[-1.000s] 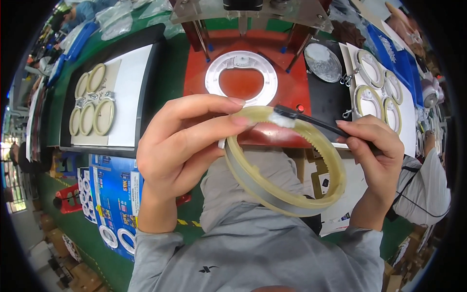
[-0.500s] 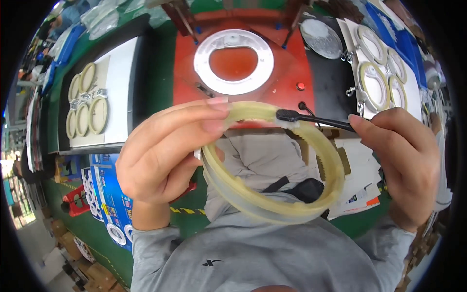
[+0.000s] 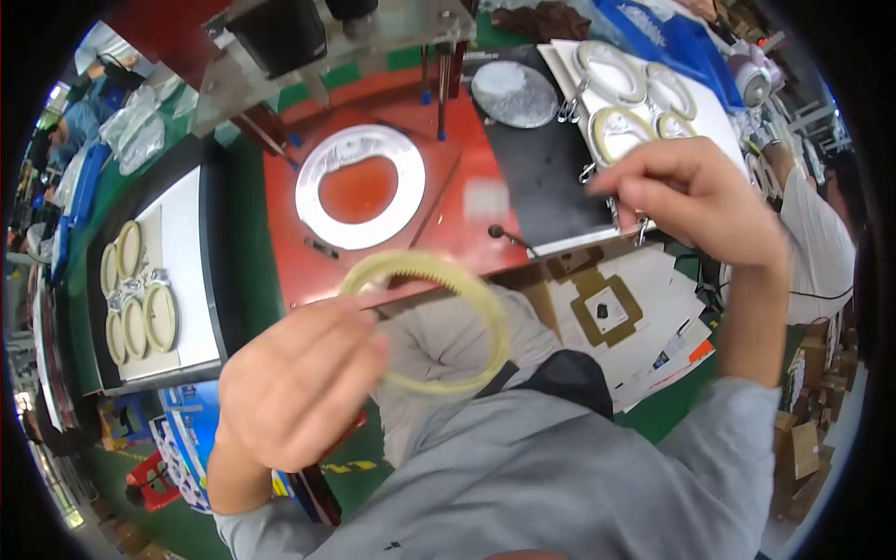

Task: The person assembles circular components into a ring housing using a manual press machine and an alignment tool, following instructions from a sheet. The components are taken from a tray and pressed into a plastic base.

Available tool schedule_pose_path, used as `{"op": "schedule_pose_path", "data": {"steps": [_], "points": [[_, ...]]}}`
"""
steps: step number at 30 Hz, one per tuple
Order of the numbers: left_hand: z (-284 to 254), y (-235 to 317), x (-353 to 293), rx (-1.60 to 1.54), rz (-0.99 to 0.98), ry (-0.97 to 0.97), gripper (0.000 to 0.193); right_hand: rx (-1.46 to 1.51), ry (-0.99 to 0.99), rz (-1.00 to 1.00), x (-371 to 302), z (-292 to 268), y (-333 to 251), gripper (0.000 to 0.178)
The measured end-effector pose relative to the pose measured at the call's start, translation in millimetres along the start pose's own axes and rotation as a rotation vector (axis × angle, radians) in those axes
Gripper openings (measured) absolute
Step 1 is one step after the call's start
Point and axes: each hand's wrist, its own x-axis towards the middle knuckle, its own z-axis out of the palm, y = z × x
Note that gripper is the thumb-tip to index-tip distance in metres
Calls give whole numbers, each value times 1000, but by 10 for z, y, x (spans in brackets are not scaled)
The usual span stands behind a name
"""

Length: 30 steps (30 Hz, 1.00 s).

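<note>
Red base (image 3: 455, 182) beyond, left hand (image 3: 299, 381) clamped on yellowish ring (image 3: 492, 322); right hand (image 3: 695, 201) half-curled, contents unclear.

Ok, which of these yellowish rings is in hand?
The toothed ring held up in the left hand; the other yellowish rings lie in groups at either side.

Grey shirt (image 3: 532, 476), small dark chest mark (image 3: 393, 546); grey sleeves (image 3: 733, 434); pale beige-grey trousers (image 3: 527, 336).

The left hand (image 3: 291, 385) is blurred, and part of the yellowish ring (image 3: 495, 327) is covered by it. Whether anything is held by the right hand (image 3: 702, 198) cannot be told.
</note>
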Motion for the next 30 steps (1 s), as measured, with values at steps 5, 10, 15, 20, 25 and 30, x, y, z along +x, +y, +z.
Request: {"op": "schedule_pose_path", "data": {"steps": [5, 10, 15, 20, 25, 30], "points": [[53, -111, -270, -143, -285, 194, 28, -266, 834, -215, 416, 701, 1137, 33], [18, -72, -274, -145, -485, 229, 34, -603, 903, -192, 1015, 1170, 1349, 58], [12, -84, -435, -224, -692, 235, 33, -693, 911, -195, 1025, 1232, 1454, 57], [206, -34, -476, -522, -951, 348, 23, -496, 1020, -388, 776, 1205, 993, 28], [441, -99, -278, -788, -1094, 467, 17, -266, 847, -895, 562, 1342, 293, 27], [808, -296, -73, -782, -991, 546, 18, -292, 526, -867, 680, 1718, -113, 37]]}}
